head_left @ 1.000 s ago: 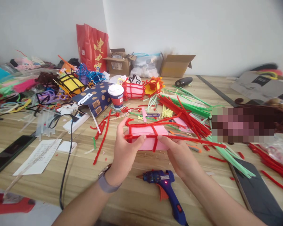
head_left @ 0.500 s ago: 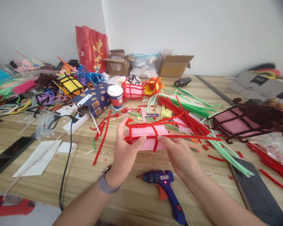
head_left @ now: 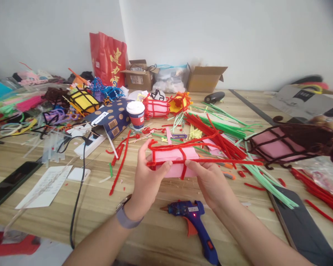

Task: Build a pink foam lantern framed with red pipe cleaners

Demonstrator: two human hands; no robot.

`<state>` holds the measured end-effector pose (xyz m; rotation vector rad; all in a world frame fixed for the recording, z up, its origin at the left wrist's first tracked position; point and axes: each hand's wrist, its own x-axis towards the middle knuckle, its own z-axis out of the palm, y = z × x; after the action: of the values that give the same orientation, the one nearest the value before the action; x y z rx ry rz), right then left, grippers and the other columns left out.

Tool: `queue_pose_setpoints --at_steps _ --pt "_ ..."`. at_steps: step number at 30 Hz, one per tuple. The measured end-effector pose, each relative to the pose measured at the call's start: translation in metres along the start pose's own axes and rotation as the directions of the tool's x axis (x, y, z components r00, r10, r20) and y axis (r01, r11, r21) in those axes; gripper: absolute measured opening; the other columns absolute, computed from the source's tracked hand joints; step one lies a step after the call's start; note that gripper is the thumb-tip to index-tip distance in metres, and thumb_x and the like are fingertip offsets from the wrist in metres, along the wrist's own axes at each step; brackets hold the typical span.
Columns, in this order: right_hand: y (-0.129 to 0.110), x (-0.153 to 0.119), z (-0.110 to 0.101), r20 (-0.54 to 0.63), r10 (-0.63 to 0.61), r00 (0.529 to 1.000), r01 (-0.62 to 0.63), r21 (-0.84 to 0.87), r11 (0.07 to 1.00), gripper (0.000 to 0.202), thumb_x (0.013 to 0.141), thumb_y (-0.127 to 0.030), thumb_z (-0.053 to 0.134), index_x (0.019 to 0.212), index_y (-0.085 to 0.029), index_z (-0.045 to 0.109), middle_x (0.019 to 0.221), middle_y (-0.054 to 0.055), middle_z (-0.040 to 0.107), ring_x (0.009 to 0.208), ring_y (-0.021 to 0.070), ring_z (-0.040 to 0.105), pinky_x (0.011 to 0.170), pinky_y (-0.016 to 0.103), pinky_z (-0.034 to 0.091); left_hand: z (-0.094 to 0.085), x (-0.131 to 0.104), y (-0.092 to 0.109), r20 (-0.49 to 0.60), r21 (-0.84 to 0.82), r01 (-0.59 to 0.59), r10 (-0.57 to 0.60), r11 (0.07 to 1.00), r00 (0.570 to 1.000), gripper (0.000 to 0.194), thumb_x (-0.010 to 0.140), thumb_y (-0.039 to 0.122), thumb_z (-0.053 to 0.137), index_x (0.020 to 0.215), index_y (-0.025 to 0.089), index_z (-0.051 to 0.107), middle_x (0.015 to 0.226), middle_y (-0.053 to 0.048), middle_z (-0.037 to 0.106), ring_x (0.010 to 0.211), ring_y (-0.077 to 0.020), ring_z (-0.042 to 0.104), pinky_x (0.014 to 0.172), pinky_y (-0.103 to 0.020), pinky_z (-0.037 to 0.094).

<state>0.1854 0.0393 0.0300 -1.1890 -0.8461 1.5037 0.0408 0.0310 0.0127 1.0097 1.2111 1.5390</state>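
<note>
Between both hands I hold a pink paper lantern [head_left: 174, 170] framed with red pipe cleaners. My left hand [head_left: 151, 175] grips its left end, the thumb pressing on a long red pipe cleaner [head_left: 233, 161] that runs along the near edge. On the right, my right hand [head_left: 211, 177] is closed on the lantern's other end, its thumb on the same pipe cleaner, whose free end sticks out to the right. The fingers behind the paper are hidden. Below the hands a blue glue gun [head_left: 192, 218] lies on the table, its small red light lit.
A paper cup [head_left: 135, 114] stands beside a dotted navy box [head_left: 118, 114]. Red pipe cleaners [head_left: 219, 136] and green ones [head_left: 230, 127] lie behind the right hand. A brown-framed lantern [head_left: 277, 142] is at right, a phone [head_left: 305, 229] nearer. A black cable [head_left: 79, 195] crosses the left.
The hands, lantern and glue gun stay practically in place. Only a very slight shift of the whole view shows.
</note>
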Motion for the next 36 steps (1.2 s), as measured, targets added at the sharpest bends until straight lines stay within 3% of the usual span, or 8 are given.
queue_pose_setpoints --at_steps 6,10,13,16,20,27,36 --pt "0.0011 0.0008 -0.0033 0.012 -0.047 0.999 0.047 -0.011 0.999 0.023 0.06 -0.039 0.082 0.074 -0.022 0.078 0.077 0.006 0.078 0.076 0.0274 0.071 0.074 0.037 0.052 -0.0003 0.0002 -0.0017 0.018 -0.045 0.012 -0.012 0.999 1.0 0.085 0.07 0.033 0.083 0.143 0.029 0.039 0.121 -0.007 0.066 0.103 -0.0225 0.068 0.087 -0.035 0.056" --pt "-0.0009 0.0031 -0.0054 0.01 -0.076 0.997 0.076 0.002 0.997 0.021 0.063 -0.041 0.081 0.073 -0.023 0.077 0.074 0.005 0.078 0.068 0.0264 0.07 0.07 0.038 0.052 0.0 0.0007 0.0004 0.061 -0.074 0.001 0.003 0.997 0.998 0.086 0.07 0.033 0.082 0.144 0.028 0.038 0.119 -0.007 0.067 0.1 -0.0234 0.067 0.083 -0.035 0.056" --pt "-0.0038 0.0051 -0.0069 -0.024 -0.091 0.996 0.092 0.025 0.995 0.022 0.06 -0.04 0.082 0.073 -0.023 0.077 0.074 0.006 0.078 0.07 0.0274 0.07 0.072 0.039 0.052 -0.0003 0.0021 0.003 0.054 -0.096 -0.025 0.03 0.995 0.998 0.069 0.076 0.03 0.075 0.138 0.027 0.046 0.099 -0.003 0.07 0.085 -0.0175 0.067 0.074 -0.028 0.054" --pt "-0.0057 0.0066 -0.0089 -0.065 -0.119 0.991 0.118 -0.015 0.993 0.019 0.058 -0.039 0.083 0.068 -0.023 0.076 0.073 0.006 0.077 0.075 0.0281 0.07 0.076 0.039 0.051 -0.001 0.0044 0.0047 0.026 -0.096 -0.019 0.022 0.995 0.999 0.04 0.079 0.024 0.067 0.119 0.024 0.061 0.07 0.004 0.063 0.065 -0.0115 0.058 0.061 -0.022 0.046" --pt "-0.0055 0.0065 -0.01 -0.097 -0.118 0.988 0.114 -0.048 0.992 0.021 0.057 -0.04 0.083 0.065 -0.022 0.075 0.071 0.006 0.077 0.076 0.0283 0.069 0.074 0.038 0.05 -0.0011 0.007 0.0057 -0.014 -0.04 -0.014 0.014 0.999 1.0 0.02 0.076 0.022 0.066 0.095 0.02 0.067 0.061 0.005 0.057 0.058 -0.0101 0.051 0.054 -0.021 0.04" --pt "-0.0027 0.0055 -0.0074 -0.075 -0.12 0.99 0.118 -0.037 0.992 0.021 0.058 -0.039 0.083 0.065 -0.022 0.075 0.07 0.006 0.076 0.071 0.0265 0.068 0.07 0.036 0.05 0.0015 0.0072 0.0063 -0.018 -0.089 0.022 -0.023 0.996 1.0 0.021 0.071 0.021 0.065 0.091 0.02 0.067 0.064 0.005 0.058 0.057 -0.0094 0.048 0.054 -0.02 0.038" --pt "0.0014 0.0048 -0.0064 -0.129 -0.189 0.973 0.17 -0.147 0.974 0.022 0.057 -0.04 0.083 0.063 -0.021 0.074 0.069 0.004 0.075 0.066 0.0215 0.062 0.068 0.033 0.046 0.0012 0.0082 0.0077 -0.06 -0.092 0.045 -0.051 0.995 0.997 0.028 0.066 0.019 0.066 0.094 0.021 0.065 0.062 0.007 0.056 0.056 -0.0091 0.049 0.054 -0.021 0.039"
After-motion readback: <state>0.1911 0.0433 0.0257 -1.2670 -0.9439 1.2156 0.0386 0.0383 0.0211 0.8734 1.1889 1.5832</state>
